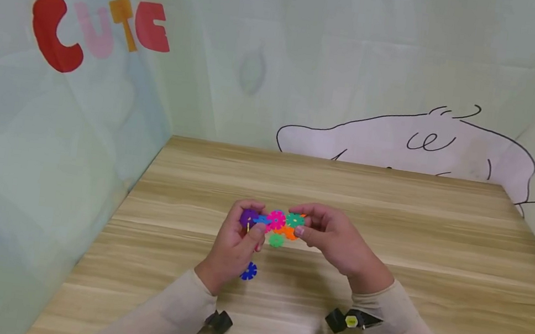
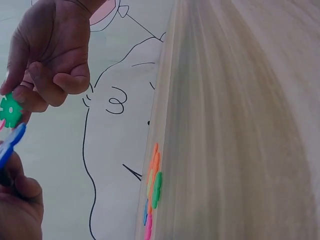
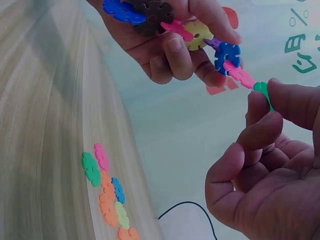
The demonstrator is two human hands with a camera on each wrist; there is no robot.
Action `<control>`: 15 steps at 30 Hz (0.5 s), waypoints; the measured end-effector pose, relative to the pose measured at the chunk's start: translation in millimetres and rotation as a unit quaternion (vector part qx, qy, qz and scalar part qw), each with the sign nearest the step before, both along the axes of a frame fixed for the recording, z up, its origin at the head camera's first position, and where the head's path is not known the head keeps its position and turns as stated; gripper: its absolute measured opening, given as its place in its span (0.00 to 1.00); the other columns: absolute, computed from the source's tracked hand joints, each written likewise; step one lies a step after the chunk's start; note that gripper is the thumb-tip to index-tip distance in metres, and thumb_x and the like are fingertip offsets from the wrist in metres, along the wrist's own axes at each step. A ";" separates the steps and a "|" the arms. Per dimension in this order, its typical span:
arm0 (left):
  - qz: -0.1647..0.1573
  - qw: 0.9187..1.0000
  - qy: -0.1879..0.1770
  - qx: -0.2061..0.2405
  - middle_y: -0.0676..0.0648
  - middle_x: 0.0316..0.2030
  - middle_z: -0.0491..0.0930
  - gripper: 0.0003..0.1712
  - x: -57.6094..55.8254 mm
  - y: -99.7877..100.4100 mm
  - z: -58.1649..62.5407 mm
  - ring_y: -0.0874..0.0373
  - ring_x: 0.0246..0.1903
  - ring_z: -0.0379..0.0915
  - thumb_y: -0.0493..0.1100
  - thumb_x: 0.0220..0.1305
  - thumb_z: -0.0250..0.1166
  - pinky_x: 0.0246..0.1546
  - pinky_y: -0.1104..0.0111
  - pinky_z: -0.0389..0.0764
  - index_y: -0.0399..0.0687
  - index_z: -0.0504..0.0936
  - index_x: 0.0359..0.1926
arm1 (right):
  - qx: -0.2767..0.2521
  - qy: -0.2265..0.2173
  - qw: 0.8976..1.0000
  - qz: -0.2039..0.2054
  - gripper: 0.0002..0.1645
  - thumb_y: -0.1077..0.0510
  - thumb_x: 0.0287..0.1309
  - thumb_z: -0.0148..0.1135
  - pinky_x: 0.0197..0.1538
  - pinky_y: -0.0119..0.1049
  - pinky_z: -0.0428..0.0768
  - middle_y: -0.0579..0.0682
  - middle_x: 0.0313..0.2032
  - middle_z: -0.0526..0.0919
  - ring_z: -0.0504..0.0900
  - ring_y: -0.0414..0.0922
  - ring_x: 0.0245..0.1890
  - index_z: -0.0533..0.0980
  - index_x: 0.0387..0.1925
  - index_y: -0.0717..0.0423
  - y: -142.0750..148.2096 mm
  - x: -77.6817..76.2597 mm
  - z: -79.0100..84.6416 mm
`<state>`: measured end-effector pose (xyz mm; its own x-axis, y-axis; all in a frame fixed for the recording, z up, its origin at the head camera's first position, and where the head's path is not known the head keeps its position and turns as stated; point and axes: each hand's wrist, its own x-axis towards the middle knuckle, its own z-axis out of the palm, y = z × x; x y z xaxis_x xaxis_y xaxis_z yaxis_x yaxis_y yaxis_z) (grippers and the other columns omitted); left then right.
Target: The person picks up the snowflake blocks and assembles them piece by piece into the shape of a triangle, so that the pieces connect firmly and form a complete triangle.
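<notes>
My left hand (image 1: 233, 249) grips a chain of slotted plastic snowflake discs. In the right wrist view the chain runs from a blue disc (image 3: 124, 11) past a dark disc (image 3: 152, 19), a pink one, a yellow disc (image 3: 198, 35), a purple one and a second blue disc (image 3: 228, 58) to a pink disc (image 3: 239, 75) at its far end. Thumb and fingers of my right hand (image 1: 336, 241) pinch a green disc (image 3: 262, 89). The green disc meets that end pink disc edge to edge; how deep their slots interlock I cannot tell.
Several loose discs lie on the wooden table (image 1: 437, 255) beneath and beyond the hands, among them a light green disc (image 1: 276, 240), an orange disc (image 3: 108, 209) and a green disc (image 3: 91, 169). A printed wall cloth (image 1: 244, 30) borders the table's back and left side.
</notes>
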<state>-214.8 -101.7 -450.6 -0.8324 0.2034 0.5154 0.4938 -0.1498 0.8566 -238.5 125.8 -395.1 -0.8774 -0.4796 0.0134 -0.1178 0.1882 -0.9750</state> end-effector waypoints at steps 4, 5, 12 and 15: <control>-0.007 1.000 0.009 0.001 0.43 0.52 0.70 0.15 0.3 -1.1 -0.1 0.60 0.26 0.66 0.27 0.78 0.51 0.27 0.74 0.75 0.30 0.63 0.62 | -0.008 0.000 1.000 0.009 0.21 0.65 0.71 0.64 0.39 0.30 0.82 0.54 0.41 0.82 0.80 0.46 0.38 0.78 0.63 0.64 -0.6 0.7 -0.9; -0.009 1.000 0.010 0.000 0.44 0.52 0.71 0.16 0.5 -1.3 0.0 0.60 0.26 0.66 0.27 0.78 0.51 0.27 0.74 0.76 0.30 0.63 0.62 | -0.011 -0.001 1.000 0.011 0.21 0.66 0.71 0.64 0.39 0.30 0.82 0.55 0.41 0.82 0.80 0.46 0.38 0.78 0.62 0.64 -0.9 0.8 -1.5; -0.012 1.000 0.017 -0.020 0.46 0.40 0.72 0.16 2.1 -2.7 1.5 0.61 0.24 0.67 0.26 0.76 0.51 0.22 0.67 0.75 0.29 0.66 0.61 | -0.026 -0.016 0.999 0.026 0.19 0.67 0.72 0.62 0.39 0.30 0.83 0.58 0.41 0.83 0.80 0.42 0.37 0.77 0.61 0.67 -0.4 1.4 -4.2; -0.013 0.999 0.015 -0.032 0.47 0.31 0.70 0.15 2.8 -3.3 1.6 0.60 0.24 0.67 0.26 0.76 0.51 0.21 0.65 0.75 0.30 0.67 0.60 | -0.031 -0.016 0.999 0.036 0.19 0.68 0.72 0.61 0.39 0.29 0.83 0.53 0.39 0.82 0.80 0.41 0.36 0.76 0.61 0.70 1.1 1.9 -4.1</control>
<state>-212.0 -104.9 -449.0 -0.8110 0.2582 0.5249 0.5154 -0.1092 0.8500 -236.7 126.9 -399.2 -0.8416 -0.5399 0.0165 -0.0963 0.1198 -0.9881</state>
